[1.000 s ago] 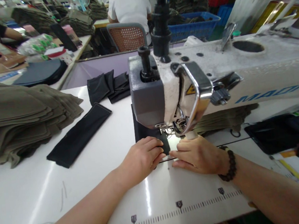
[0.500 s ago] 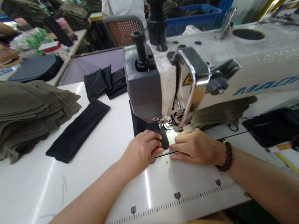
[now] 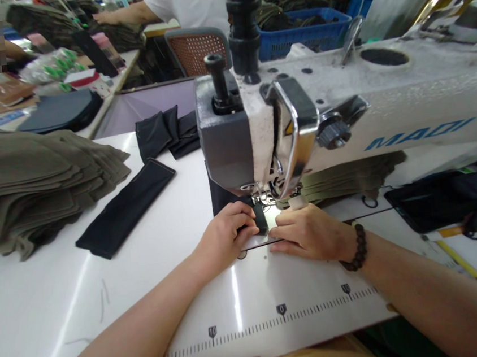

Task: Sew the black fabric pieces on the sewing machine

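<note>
Black fabric (image 3: 260,219) lies under the needle area of a white and grey sewing machine (image 3: 225,140). My left hand (image 3: 229,233) is closed on the fabric's left part, thumb and fingers pressed together at its near edge. Just right of the fabric, my right hand (image 3: 306,231) rests beside the needle plate, its fingers bent and close together; whether it grips anything is hidden. A beaded bracelet (image 3: 358,248) circles the right wrist. Another black fabric piece (image 3: 126,208) lies flat to the left.
Grey-green fabric (image 3: 38,182) is piled at the left. Small black pieces (image 3: 159,133) lie behind the flat one. A black device (image 3: 432,203) sits at the right. Beyond the machine are a blue basket (image 3: 304,38), a chair (image 3: 199,52) and a person in white (image 3: 190,2).
The black fabric under the machine and my left hand have shifted slightly away from me. The person beyond now stretches an arm to the left. The view has moved a little.
</note>
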Demonstrator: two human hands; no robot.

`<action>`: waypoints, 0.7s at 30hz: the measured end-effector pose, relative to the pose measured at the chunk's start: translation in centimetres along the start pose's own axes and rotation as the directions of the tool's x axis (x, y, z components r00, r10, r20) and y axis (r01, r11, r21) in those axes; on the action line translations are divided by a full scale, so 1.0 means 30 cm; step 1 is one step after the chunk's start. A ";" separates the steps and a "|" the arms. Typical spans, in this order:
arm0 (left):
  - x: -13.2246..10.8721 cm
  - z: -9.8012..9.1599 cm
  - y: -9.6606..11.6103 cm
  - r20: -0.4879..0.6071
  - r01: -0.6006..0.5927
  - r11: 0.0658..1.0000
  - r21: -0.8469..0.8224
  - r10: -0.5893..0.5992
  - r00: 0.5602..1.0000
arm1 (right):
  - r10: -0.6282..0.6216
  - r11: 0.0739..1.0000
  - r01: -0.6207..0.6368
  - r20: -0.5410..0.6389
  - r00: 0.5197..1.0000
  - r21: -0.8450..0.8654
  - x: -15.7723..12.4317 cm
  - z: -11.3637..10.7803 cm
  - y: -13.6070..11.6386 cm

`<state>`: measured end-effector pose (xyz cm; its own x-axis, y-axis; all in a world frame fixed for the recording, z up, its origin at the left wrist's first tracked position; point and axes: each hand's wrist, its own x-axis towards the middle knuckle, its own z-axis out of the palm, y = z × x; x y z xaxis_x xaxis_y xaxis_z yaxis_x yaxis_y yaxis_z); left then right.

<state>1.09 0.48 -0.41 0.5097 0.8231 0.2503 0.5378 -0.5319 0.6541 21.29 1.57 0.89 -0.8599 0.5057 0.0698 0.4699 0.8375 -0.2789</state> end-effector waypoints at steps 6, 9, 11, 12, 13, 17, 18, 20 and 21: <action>0.007 -0.021 -0.009 -0.071 0.141 0.966 -0.218 -0.159 0.985 | -0.010 1.000 0.010 -0.024 1.000 0.006 -0.004 0.003 -0.002; 0.006 -0.026 -0.012 -0.084 0.149 0.956 -0.252 -0.175 0.981 | -0.014 1.000 0.014 -0.059 0.998 -0.002 -0.003 0.009 -0.009; 0.005 -0.029 -0.011 -0.095 0.147 0.953 -0.263 -0.177 0.980 | 0.003 1.000 -0.004 -0.027 1.000 -0.016 -0.001 0.013 -0.017; 0.004 -0.030 -0.008 -0.104 0.145 0.954 -0.263 -0.177 0.979 | 0.014 1.000 -0.014 0.006 1.000 -0.026 0.001 0.016 -0.022; 0.003 -0.031 -0.006 -0.115 0.140 0.956 -0.258 -0.174 0.978 | 0.022 0.999 -0.021 0.041 0.999 -0.036 0.003 0.017 -0.027; -0.002 -0.024 0.005 -0.137 0.036 0.989 -0.143 -0.056 0.989 | 0.032 0.998 -0.025 0.111 0.993 -0.063 0.010 0.021 -0.043; -0.004 -0.020 0.005 -0.130 -0.016 0.996 -0.088 0.005 0.991 | 0.032 0.997 -0.024 0.116 0.993 -0.067 0.010 0.020 -0.044; -0.009 -0.009 0.001 -0.105 -0.118 0.993 0.021 0.120 0.987 | 0.033 0.997 -0.025 0.124 0.992 -0.072 0.011 0.020 -0.046; -0.012 -0.005 -0.002 -0.089 -0.152 0.986 0.063 0.158 0.983 | 0.035 0.997 -0.026 0.127 0.991 -0.073 0.010 0.019 -0.046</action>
<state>0.78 0.26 -0.44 0.5264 0.7434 0.4127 0.4953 -0.6626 0.5618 20.25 0.45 0.74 -0.8611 0.5046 -0.0621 0.5055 0.8368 -0.2104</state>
